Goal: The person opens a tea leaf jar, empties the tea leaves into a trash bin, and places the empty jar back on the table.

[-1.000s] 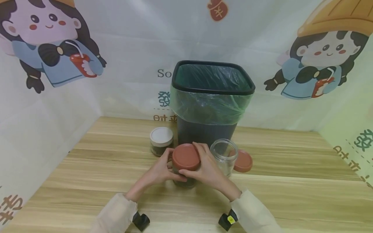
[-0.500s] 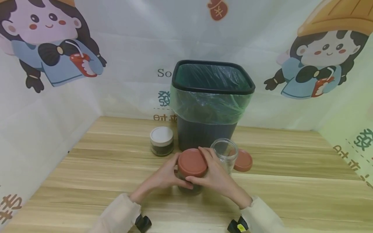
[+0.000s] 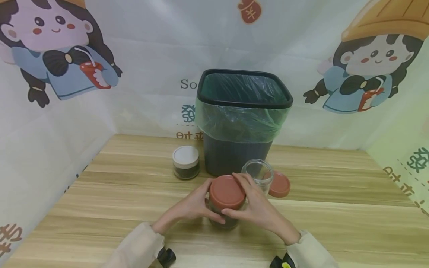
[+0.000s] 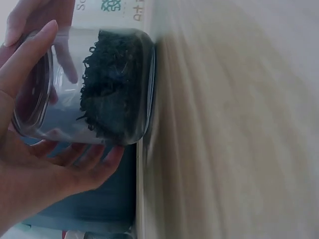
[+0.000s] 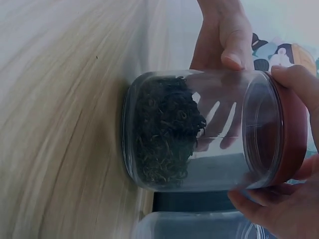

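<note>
Left grip [image 3: 196, 204] is wrapped round the glass of the leaf jar [image 5: 209, 149], thumb one side, fingers the other. Right grip [image 3: 259, 208] pinches higher, thumb and fingertips at the neck and edge of the red lid [image 3: 228, 191]. I read left as anchor, right as lid control: smooth round glass would likely turn in a single hold. Can't tell if the lid is tight.

Jar's upright, about midway between the desk's [image 3: 335, 208] left and right edges, on the front-edge side of the bin [image 3: 236, 156]. Base is on the desk or barely off it; my views don't settle which. Low and upright probably suits the loose dark leaves [image 5: 167, 129] inside.

Bin's toward the back edge, likely to leave working room. Its bag [image 3: 231, 124] is folded over the rim, presumably so it won't slip in. White-lidded jar [image 3: 186, 163] sits left of the bin, clear of both arms. Uncapped jar [image 3: 263, 180] stands mouth up just beyond the right grip, loose lid [image 3: 280, 185] beside it toward the right edge; I'd guess they're a pair, parked together.
</note>
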Demonstrator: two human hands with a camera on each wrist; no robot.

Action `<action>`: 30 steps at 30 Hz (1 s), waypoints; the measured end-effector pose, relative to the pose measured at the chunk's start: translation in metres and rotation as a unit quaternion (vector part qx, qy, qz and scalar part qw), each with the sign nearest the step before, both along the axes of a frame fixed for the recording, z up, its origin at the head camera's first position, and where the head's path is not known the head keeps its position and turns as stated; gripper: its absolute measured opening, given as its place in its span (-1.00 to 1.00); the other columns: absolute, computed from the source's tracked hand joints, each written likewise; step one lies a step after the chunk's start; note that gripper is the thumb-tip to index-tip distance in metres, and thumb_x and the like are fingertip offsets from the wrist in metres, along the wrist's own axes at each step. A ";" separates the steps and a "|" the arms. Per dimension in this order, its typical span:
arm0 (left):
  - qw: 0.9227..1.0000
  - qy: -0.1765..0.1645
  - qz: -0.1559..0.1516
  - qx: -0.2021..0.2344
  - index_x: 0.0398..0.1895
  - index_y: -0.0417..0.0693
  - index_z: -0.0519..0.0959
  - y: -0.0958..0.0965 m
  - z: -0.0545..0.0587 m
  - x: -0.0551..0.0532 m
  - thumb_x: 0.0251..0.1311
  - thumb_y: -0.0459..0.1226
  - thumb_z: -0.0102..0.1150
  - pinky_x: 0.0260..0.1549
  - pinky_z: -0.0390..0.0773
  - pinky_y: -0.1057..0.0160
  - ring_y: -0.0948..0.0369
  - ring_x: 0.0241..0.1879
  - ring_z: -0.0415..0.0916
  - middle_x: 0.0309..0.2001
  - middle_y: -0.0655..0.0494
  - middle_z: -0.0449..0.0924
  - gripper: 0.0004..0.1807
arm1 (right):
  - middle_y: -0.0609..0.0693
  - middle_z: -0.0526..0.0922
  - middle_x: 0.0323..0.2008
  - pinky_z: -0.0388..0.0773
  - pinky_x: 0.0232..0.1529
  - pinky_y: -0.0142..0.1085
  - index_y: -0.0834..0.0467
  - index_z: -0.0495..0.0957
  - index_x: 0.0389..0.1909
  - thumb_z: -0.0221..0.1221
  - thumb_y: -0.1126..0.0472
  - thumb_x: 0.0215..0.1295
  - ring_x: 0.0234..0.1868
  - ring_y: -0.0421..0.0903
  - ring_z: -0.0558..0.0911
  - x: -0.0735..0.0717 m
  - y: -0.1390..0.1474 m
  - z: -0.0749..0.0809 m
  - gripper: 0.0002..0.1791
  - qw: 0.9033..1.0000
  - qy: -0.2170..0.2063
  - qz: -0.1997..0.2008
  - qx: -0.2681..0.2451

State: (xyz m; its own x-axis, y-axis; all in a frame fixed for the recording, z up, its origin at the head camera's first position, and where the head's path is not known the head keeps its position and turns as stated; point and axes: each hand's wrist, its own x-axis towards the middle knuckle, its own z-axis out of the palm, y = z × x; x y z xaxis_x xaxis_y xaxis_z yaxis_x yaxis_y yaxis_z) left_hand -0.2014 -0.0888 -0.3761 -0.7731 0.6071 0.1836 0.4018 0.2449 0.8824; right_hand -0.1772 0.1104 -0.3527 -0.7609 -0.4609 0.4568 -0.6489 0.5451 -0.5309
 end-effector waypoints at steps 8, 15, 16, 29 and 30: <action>1.000 0.015 -0.010 -0.001 0.23 -0.04 0.15 0.002 -0.002 -0.004 -0.41 -0.28 0.51 0.10 0.29 0.12 0.18 0.10 0.30 0.12 0.10 0.33 0.01 | 0.17 0.36 -0.01 0.46 -0.14 -0.08 0.37 0.17 0.18 0.32 -0.24 -0.23 -0.08 0.03 0.46 -0.001 -0.012 -0.006 0.06 0.999 0.029 -0.033 -0.014; 1.000 -0.005 -0.018 -0.014 0.26 0.03 0.15 0.004 -0.003 -0.007 -0.37 -0.25 0.49 0.09 0.29 0.14 0.21 0.13 0.29 0.14 0.14 0.34 0.00 | 0.11 0.40 -0.07 0.50 -0.22 -0.17 0.32 0.22 0.12 0.40 -0.04 -0.25 -0.15 -0.05 0.47 0.000 -0.018 -0.010 -0.08 0.997 0.038 -0.059 -0.028; 1.000 -0.005 -0.016 -0.015 0.25 0.03 0.16 0.004 -0.004 -0.007 -0.37 -0.25 0.50 0.10 0.28 0.14 0.21 0.13 0.29 0.14 0.15 0.34 0.00 | 0.09 0.40 -0.08 0.50 -0.23 -0.18 0.31 0.23 0.11 0.39 -0.03 -0.24 -0.16 -0.06 0.47 -0.001 -0.018 -0.010 -0.10 0.997 0.040 -0.059 -0.029; 0.999 0.009 -0.016 -0.026 0.25 0.04 0.17 0.004 -0.003 -0.009 -0.37 -0.24 0.49 0.10 0.28 0.12 0.22 0.11 0.30 0.12 0.17 0.36 -0.02 | 0.06 0.43 -0.07 0.50 -0.20 -0.19 0.24 0.26 0.08 0.39 0.02 -0.27 -0.15 -0.08 0.49 -0.009 -0.012 -0.011 -0.15 0.999 0.035 -0.015 -0.028; 0.999 0.007 -0.017 -0.027 0.25 0.05 0.17 0.003 -0.002 -0.009 -0.37 -0.24 0.49 0.10 0.27 0.11 0.22 0.12 0.29 0.12 0.17 0.36 -0.01 | 0.06 0.43 -0.07 0.50 -0.19 -0.19 0.23 0.26 0.09 0.39 0.02 -0.26 -0.14 -0.08 0.49 -0.010 -0.011 -0.010 -0.16 0.999 0.030 -0.008 -0.026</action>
State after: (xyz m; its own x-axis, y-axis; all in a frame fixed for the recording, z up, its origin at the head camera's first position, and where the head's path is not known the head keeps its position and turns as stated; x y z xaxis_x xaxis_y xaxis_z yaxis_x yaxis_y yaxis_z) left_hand -0.2108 -0.0855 -0.3785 -0.7488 0.6428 0.1614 0.4237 0.2771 0.8624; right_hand -0.1875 0.0990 -0.3630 -0.7391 -0.4234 0.5239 -0.6712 0.5286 -0.5196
